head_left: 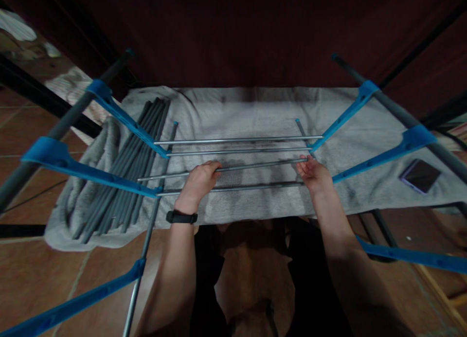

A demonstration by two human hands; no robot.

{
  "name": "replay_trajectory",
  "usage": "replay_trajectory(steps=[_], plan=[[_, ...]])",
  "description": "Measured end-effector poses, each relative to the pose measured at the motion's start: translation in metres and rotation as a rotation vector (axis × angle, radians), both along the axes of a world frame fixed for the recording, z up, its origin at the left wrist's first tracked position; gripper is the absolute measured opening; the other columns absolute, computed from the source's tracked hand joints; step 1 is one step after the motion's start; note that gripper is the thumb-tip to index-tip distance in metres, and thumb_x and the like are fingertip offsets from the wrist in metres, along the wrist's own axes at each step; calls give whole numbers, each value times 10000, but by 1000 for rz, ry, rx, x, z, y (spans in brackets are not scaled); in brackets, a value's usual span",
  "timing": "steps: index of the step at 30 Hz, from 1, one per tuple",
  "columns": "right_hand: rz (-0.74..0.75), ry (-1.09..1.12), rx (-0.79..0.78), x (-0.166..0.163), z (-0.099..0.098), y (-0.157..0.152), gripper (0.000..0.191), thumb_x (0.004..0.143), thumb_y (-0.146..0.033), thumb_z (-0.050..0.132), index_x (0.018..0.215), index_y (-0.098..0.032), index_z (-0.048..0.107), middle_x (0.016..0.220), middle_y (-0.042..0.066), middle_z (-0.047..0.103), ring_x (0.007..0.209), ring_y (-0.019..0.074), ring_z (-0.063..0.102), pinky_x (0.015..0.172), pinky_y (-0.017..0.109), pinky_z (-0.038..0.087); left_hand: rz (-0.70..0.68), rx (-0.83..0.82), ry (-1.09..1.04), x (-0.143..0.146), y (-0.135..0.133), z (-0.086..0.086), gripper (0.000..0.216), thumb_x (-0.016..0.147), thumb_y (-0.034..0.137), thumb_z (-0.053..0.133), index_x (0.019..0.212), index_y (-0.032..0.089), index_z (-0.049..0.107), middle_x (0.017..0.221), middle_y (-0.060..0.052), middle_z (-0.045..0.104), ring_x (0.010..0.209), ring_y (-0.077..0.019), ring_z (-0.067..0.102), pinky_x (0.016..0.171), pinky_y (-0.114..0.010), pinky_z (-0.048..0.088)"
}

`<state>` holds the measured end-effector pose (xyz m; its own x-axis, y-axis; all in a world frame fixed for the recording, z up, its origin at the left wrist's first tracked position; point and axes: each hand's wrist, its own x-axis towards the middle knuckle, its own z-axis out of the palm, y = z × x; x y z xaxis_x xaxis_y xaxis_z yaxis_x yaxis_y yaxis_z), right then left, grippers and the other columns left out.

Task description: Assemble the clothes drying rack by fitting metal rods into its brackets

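A thin steel rod point(255, 167) was held across the middle of the frame, over the grey towel point(255, 108), between the blue side brackets. The left hand point(200, 179) was curled over it, fingers closed round the bar. The right hand point(313, 174) was pinched at its far end, fingers half closed on the tip. Two cross rods point(237, 140) were seen lying beyond it, and another just nearer the body.

The step in hand was judged to be the fitting of this rod into the right bracket point(383, 158). The rod sat slightly askew to its neighbours. The next move would call for its end to be lined up with a socket and the bar levelled, with the left bracket point(91, 169) matched after.

A bundle of grey tubes point(127, 181) was laid on the towel to the left, and a phone point(419, 175) to the right. A dark wristband point(181, 217) was worn on the left wrist.

The sockets themselves could not be made out. Whether either rod end was seated could not be told. What lay beneath the towel was hidden, and the outer rails were cut off at the edges.
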<state>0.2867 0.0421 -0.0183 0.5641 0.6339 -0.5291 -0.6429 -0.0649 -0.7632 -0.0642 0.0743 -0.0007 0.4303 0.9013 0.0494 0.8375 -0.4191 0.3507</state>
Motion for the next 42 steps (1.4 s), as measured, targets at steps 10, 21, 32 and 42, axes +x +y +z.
replay_trajectory(steps=[10, 21, 32, 42], plan=[[-56, 11, -1, 3, 3, -1, 204, 966, -125, 515, 776, -190, 550, 666, -48, 645, 506, 41, 580, 555, 146, 548, 66, -58, 19, 2, -2, 8, 192, 868, 232, 582, 1044, 219, 658, 1001, -63, 735, 931, -245, 687, 828, -325, 499], [-15, 29, -33, 4, 2, 1, 178, 940, -123, 512, 787, -206, 551, 670, -49, 647, 548, 64, 621, 567, 169, 562, 57, -21, 73, 4, -4, 9, 201, 900, 232, 559, 1074, 227, 658, 1082, -72, 725, 1015, -244, 681, 870, -324, 502], [84, 38, -12, -3, 0, 1, 196, 938, -88, 522, 784, -199, 569, 737, -27, 695, 646, 74, 669, 654, 195, 591, 39, -42, 59, 8, -4, 6, 248, 895, 201, 534, 1104, 216, 666, 1098, -80, 722, 1016, -249, 678, 886, -344, 508], [12, 33, -28, 1, 3, 1, 213, 948, -106, 528, 758, -199, 552, 688, -44, 670, 553, 57, 613, 580, 168, 566, 106, -44, 82, 6, -5, 8, 228, 858, 164, 549, 1056, 221, 648, 1035, -68, 720, 977, -246, 680, 856, -332, 504]])
